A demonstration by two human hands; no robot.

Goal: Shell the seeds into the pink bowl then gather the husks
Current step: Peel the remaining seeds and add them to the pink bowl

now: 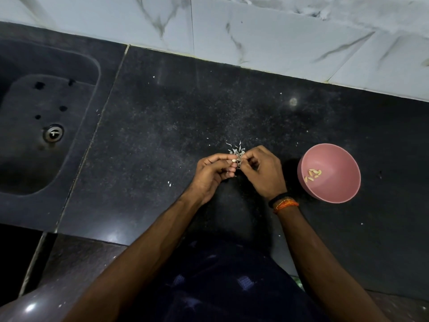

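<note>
- The fingers (pixel 228 168) of the left hand (pixel 212 174) are curled inward, and a pale seed (pixel 234 161) is pinched at the tips of the thumb and forefinger, just left of the frame's centre.
- The right hand (pixel 264 174) is curled too, its fingertips meeting the left hand's at the seed; whether it grips the seed itself or only a husk cannot be told.
- A small heap of pale husks (pixel 236 151) lies on the black granite counter (pixel 162 126), just above the two hands and partly hidden by them.
- Single husk flakes are scattered over the counter, around the heap and further out.
- The pink bowl (pixel 334 159) stands on the counter to the right of the right hand, near it but not touching.
- A few shelled kernels (pixel 313 175) lie inside the bowl, at its left side.
- A black band and orange thread (pixel 284 202) circle the right wrist.
- A dark sink (pixel 34 159) with a metal drain (pixel 53 133) fills the left of the frame.
- White marble-patterned tiles (pixel 255 31) run along the top.
</note>
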